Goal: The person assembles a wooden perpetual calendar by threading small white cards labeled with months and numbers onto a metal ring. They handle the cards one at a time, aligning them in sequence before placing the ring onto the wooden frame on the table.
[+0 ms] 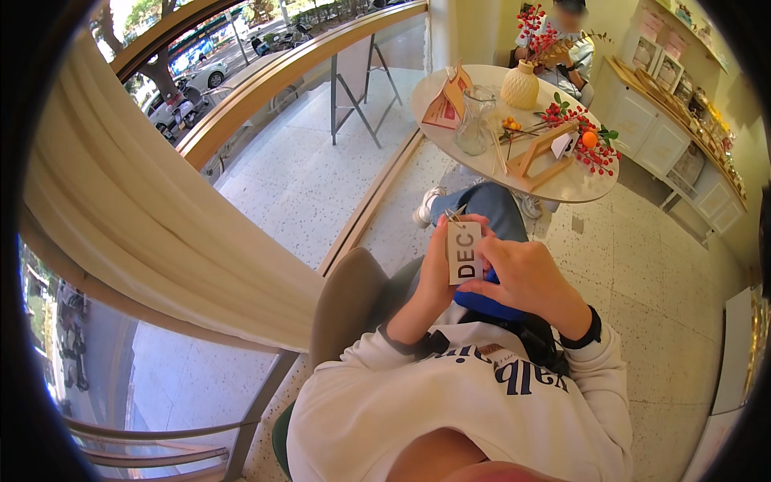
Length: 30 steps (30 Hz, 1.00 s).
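Note:
In front of my body I hold a small white calendar card [464, 252] with large dark printing, turned sideways. Metal rings [455, 214] stick out at its far end. My left hand [434, 271] is closed around the card's left side and far end. My right hand [526, 275] grips the right edge, its thumb lying along the near end. Whether more cards lie behind the front one is hidden. Something blue [488, 300] shows below the hands on my lap.
Beyond my knees stands a round table [562, 189] with a glass vase [471, 135], a wooden stand [540, 157], a cream vase [520, 87], red berry sprigs [596, 154] and a paper package [446, 103]. Another person [572, 40] sits behind it. A curtain [161, 217] and window are left.

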### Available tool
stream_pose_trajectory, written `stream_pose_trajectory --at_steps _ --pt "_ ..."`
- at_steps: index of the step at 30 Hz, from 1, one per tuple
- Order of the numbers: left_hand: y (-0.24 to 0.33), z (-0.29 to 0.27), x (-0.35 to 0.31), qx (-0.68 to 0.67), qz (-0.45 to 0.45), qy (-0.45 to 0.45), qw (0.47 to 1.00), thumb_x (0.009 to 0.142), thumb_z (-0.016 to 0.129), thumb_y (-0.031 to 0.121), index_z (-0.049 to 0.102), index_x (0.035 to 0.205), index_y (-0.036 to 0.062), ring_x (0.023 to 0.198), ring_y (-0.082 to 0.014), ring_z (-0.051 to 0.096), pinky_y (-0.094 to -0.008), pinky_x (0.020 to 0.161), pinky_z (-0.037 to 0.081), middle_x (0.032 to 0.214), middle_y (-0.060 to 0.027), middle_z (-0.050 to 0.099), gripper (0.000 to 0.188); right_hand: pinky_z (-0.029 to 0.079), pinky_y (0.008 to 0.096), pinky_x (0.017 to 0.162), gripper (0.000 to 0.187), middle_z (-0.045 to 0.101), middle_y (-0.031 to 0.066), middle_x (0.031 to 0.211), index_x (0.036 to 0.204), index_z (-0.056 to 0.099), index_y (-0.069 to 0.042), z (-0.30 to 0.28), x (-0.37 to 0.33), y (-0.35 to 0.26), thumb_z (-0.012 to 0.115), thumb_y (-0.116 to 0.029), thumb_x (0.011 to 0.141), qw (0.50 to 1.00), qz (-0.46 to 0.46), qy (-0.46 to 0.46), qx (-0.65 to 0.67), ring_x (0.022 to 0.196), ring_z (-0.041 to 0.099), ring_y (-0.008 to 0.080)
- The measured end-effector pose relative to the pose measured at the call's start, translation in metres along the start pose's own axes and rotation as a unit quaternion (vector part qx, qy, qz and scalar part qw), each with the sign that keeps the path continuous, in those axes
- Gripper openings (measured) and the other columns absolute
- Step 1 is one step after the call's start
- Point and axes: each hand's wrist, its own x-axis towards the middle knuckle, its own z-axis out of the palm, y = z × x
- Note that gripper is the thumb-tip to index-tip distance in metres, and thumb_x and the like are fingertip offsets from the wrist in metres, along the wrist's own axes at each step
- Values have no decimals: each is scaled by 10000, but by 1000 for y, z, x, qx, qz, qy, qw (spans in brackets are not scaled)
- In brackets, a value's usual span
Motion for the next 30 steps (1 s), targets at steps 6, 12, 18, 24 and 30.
stream_pose_trajectory --at_steps 6,12,18,24,30 --pt "3 7 -3 21 1 33 999 1009 260 518 548 1153 65 778 -182 605 -304 695 515 944 -77 610 556 469 308 527 357 563 34 797 988 584 -86 -8 -2 -3 752 -304 759 993 -69 98 -6 634 605 198" --pt "5 2 -1 52 -33 27 998 986 267 577 556 1170 86 693 -141 629 -265 573 530 904 -57 641 599 430 260 504 254 613 6 915 874 640 -89 -18 -4 4 744 -133 645 949 -171 227 -136 582 534 138" --pt "7 5 -6 117 -88 -37 988 986 245 584 543 1216 62 647 -146 604 -277 572 529 872 -66 625 644 452 251 526 193 616 42 807 841 618 -71 -34 5 12 760 -93 713 947 -105 297 -63 629 601 172" --pt "12 15 -6 152 -128 -82 977 1008 186 518 544 1232 -13 621 -169 602 -271 541 480 840 -102 638 679 460 263 578 143 611 55 777 854 598 -42 -47 23 43 717 -115 827 959 9 280 45 644 587 196" --pt "14 14 -6 127 -226 -174 950 1002 226 558 546 1199 2 626 -145 591 -259 544 470 825 -93 630 671 441 267 644 188 593 35 738 907 612 -18 -46 36 82 649 -203 909 969 121 64 204 679 534 117"
